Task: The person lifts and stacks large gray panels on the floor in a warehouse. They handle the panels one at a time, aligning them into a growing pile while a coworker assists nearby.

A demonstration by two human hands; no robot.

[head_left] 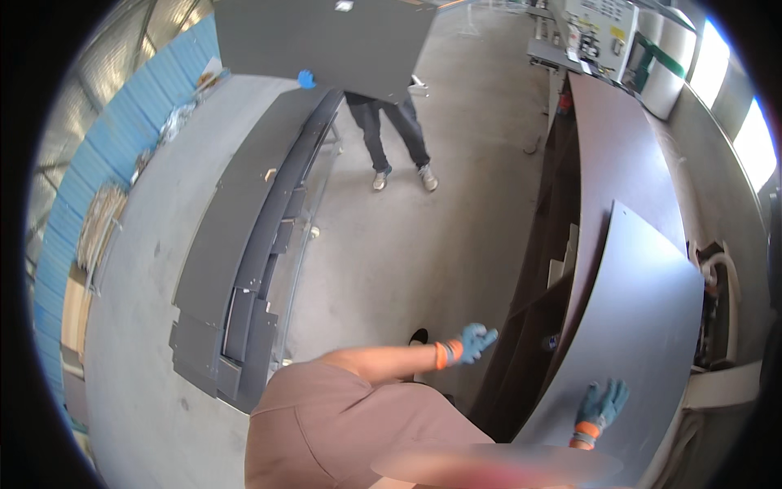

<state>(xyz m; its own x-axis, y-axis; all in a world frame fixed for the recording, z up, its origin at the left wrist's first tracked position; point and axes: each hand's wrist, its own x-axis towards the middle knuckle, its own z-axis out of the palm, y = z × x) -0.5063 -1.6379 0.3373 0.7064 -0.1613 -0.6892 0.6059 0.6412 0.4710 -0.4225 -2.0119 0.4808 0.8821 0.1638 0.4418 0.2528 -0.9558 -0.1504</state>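
Observation:
Both my hands wear blue-grey work gloves with orange cuffs. My right hand [603,405] lies with fingers spread on a large grey-blue panel [643,285], which rests at a slant on a long brown workbench [619,155]. My left hand [475,342] is held in the air beside the open side of the bench, fingers stretched out and nothing in them. A small hole shows near the panel's far corner. What lies under the panel is hidden.
Ahead, a person [383,134] holds up a big dark grey board [326,41] that hides the upper body; a blue glove [306,79] grips its lower edge. To the left, stacked dark panels [236,220] lie on a wheeled rack. A machine [599,33] stands at the far right.

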